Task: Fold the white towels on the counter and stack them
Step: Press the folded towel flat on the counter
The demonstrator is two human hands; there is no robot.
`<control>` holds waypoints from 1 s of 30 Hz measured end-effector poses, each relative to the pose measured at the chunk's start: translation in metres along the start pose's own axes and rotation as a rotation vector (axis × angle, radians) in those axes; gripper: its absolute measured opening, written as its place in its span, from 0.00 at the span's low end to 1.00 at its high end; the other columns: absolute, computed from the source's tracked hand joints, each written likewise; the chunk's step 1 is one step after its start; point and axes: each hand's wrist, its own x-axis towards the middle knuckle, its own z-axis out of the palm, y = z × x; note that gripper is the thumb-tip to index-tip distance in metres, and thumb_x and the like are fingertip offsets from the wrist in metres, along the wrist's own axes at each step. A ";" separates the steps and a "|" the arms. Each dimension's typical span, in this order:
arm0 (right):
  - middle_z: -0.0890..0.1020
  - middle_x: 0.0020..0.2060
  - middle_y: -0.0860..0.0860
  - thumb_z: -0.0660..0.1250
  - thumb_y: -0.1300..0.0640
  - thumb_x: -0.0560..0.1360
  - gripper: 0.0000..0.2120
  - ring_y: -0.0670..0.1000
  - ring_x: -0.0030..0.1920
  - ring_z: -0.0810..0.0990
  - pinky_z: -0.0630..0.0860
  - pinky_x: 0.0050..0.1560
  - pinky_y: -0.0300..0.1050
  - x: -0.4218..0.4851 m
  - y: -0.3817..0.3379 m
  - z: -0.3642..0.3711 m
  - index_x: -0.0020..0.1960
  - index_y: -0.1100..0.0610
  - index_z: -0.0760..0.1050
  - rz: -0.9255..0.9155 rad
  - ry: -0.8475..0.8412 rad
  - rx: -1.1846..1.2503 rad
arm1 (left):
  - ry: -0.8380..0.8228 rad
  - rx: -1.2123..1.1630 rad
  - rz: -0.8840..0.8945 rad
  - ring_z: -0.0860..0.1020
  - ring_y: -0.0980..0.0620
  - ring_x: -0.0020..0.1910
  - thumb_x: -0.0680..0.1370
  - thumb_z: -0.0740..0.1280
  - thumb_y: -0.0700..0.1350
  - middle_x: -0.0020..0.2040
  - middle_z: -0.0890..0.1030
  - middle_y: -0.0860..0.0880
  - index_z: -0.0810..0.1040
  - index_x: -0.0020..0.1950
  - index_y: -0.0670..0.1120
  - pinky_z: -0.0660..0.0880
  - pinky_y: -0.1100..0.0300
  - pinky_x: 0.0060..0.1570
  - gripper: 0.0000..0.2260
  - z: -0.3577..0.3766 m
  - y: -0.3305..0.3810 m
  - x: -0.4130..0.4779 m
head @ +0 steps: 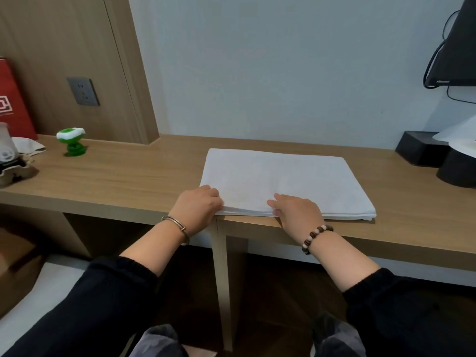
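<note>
A white towel [283, 176] lies folded into a flat rectangle of several layers on the wooden counter [116, 176], its near edge along the counter's front. My left hand [197, 210] is at the towel's near left corner, with curled fingers holding the layered edge. My right hand [298, 215] is at the middle of the near edge, thumb lying on top of the cloth and fingers tucked in at the edge, pinching it. Both wrists wear bracelets. I see no other towel.
A green and white toy [72, 141], a red bag [13, 104] and a cup in a cardboard carrier [7, 155] stand at the far left. Black containers [422, 150] with white paper sit at the right, below a wall-mounted screen [458, 47].
</note>
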 end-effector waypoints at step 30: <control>0.73 0.67 0.46 0.63 0.51 0.78 0.18 0.51 0.67 0.71 0.65 0.68 0.45 0.000 0.016 -0.009 0.68 0.46 0.72 0.045 -0.072 0.203 | 0.202 -0.320 -0.037 0.73 0.54 0.48 0.77 0.64 0.51 0.48 0.78 0.53 0.79 0.48 0.50 0.62 0.65 0.35 0.07 0.011 0.068 0.036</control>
